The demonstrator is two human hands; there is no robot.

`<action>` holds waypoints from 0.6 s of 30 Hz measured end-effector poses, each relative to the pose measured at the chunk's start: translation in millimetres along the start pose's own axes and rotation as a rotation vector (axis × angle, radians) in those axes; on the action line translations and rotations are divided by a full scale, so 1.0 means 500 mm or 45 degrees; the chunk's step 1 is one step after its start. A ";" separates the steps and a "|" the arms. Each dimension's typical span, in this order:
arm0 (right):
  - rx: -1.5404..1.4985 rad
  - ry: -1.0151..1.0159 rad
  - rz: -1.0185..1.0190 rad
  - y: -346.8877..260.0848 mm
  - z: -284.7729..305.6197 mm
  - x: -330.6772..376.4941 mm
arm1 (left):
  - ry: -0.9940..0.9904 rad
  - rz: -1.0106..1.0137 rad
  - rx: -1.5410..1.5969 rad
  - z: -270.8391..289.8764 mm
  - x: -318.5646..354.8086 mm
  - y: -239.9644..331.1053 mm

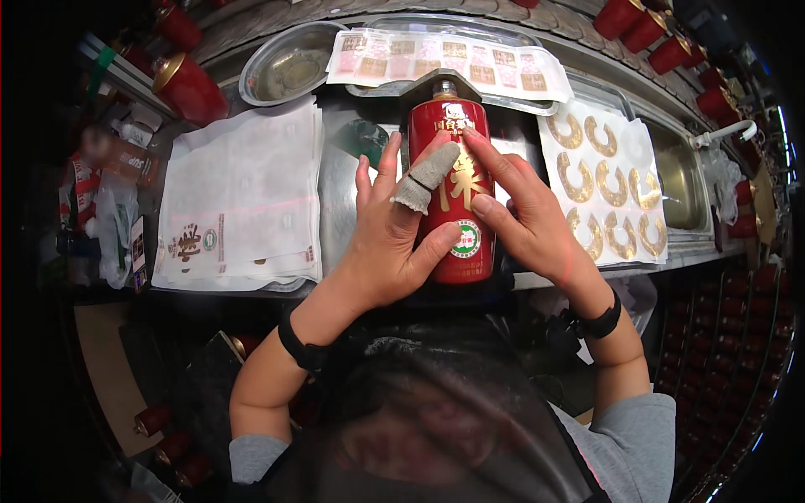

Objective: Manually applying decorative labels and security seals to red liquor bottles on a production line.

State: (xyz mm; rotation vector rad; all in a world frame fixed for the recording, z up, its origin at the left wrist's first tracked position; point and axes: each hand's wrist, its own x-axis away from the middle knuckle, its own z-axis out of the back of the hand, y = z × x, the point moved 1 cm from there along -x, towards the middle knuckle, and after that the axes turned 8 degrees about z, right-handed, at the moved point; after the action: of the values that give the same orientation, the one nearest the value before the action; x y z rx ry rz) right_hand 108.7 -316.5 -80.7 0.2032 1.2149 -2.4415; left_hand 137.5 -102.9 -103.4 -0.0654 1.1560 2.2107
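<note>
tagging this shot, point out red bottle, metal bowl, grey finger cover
Red bottle [454, 189]: head view, middle of its front
Metal bowl [254, 75]: head view, left inner wall
Grey finger cover [428, 174]: head view, its middle

Place: bottle workshop
Middle: red bottle [463, 194]
Left: stacked printed sheets [239, 172]
Right: gold-crescent sheet [604, 186]
Near right: rowed red containers [728, 344]

The bottle [466, 180] lies between left paper stack [243, 184] and right sticker sheet [597, 159].
</note>
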 end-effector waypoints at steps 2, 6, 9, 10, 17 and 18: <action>0.000 0.006 0.005 0.006 -0.003 0.001 | -0.006 0.009 -0.009 -0.001 0.001 0.001; -0.011 0.002 0.017 0.018 -0.008 0.005 | -0.008 0.005 -0.007 -0.003 0.001 -0.006; -0.114 -0.005 0.014 0.028 -0.010 0.003 | -0.018 0.006 -0.014 -0.003 0.005 -0.012; -0.142 -0.006 0.018 0.030 -0.009 0.004 | -0.029 0.025 0.058 -0.002 0.006 -0.015; -0.286 -0.157 -0.013 0.020 0.019 0.037 | -0.107 0.055 0.264 0.011 0.031 -0.029; -0.265 -0.225 -0.061 0.019 0.022 0.042 | -0.120 0.070 0.257 0.008 0.032 -0.029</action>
State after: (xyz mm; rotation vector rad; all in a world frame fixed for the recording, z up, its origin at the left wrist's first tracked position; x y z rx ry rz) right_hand 94.0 -336.3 -87.3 -0.1004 1.3946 -2.2953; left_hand 133.9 -85.5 -116.6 0.1544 1.3347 2.1079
